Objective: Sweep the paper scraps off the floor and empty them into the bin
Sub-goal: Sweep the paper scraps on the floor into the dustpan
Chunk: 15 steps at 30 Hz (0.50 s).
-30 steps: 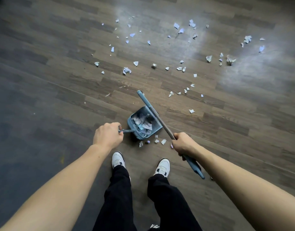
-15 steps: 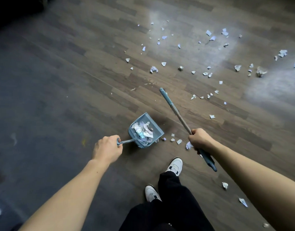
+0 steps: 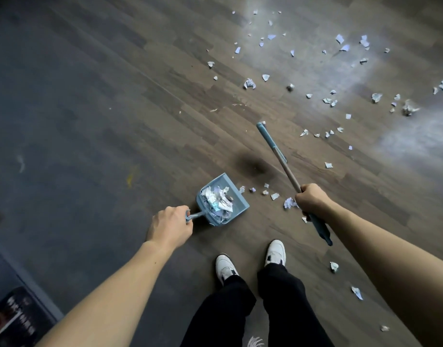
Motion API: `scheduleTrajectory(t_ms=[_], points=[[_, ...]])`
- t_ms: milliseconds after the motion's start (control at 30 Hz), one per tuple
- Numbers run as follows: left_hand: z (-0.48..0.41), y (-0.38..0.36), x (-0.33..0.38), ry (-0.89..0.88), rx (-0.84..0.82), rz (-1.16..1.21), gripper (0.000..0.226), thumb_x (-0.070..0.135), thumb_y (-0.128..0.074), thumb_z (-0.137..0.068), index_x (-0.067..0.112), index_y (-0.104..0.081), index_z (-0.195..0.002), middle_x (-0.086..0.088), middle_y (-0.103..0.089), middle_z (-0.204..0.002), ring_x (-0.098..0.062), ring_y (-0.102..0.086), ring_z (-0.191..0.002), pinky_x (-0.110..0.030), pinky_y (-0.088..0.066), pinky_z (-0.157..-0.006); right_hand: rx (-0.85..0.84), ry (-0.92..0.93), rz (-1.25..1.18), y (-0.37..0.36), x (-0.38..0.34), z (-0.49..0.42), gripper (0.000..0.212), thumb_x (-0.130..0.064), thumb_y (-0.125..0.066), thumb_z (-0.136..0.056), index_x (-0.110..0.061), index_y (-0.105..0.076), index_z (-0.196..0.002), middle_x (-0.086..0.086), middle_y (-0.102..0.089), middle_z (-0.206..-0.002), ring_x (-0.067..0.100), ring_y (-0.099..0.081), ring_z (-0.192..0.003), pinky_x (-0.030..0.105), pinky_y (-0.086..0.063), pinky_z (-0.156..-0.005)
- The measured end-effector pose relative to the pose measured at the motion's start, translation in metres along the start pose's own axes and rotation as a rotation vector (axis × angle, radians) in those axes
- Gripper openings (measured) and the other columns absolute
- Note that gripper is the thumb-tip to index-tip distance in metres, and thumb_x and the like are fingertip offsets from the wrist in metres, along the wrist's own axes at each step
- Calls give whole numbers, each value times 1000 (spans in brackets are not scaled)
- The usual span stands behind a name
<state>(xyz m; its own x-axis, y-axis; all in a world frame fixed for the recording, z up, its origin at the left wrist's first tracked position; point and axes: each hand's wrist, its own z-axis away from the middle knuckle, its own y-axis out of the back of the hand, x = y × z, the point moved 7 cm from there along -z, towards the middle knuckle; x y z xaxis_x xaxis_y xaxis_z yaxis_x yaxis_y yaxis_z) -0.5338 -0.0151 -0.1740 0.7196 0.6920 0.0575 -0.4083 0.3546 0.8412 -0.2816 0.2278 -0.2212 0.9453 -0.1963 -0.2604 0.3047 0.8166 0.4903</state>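
The left hand is curling its fingers round the thin handle of the blue plastic dustpan, which is sitting low at the near middle of the dark wood-plank floor and holding crumpled white paper scraps. The right hand is gripping the long pale-shafted, blue-ended broom, while many more scraps are lying across the floor's far right side. Sweeping is seemingly midway: the broom needs to be drawing those strays into the pan before any emptying.

One view only, head-worn, wide-angle; it is looking forward and steeply down at the floor from standing height; the wearer's shoes are showing near the bottom edge.
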Motion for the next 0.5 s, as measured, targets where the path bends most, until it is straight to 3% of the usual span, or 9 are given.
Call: scheduleTrajectory(t_ms=[400,500], points=[[10,-26,20,82,-8,36,16,28,-54,-87,24,-65,-98,-10,-68,-94,-36,-62,-90,-35,-47,-74,-17,-23,95,-11,49,-27,28,-12,-41,-96,4,-57,-112,17,-57,-70,28,-54,-51,31,-49,-44],[13,-26,23,93,-14,24,16,29,-54,-88,25,-65,-99,-9,-67,-96,-35,-61,-91,-34,-46,-73,-50,-36,123,-16,64,-33,31,-7,-39,-92,4,-56,-116,18,-58,-70,28,-55,-49,30,-49,-40]])
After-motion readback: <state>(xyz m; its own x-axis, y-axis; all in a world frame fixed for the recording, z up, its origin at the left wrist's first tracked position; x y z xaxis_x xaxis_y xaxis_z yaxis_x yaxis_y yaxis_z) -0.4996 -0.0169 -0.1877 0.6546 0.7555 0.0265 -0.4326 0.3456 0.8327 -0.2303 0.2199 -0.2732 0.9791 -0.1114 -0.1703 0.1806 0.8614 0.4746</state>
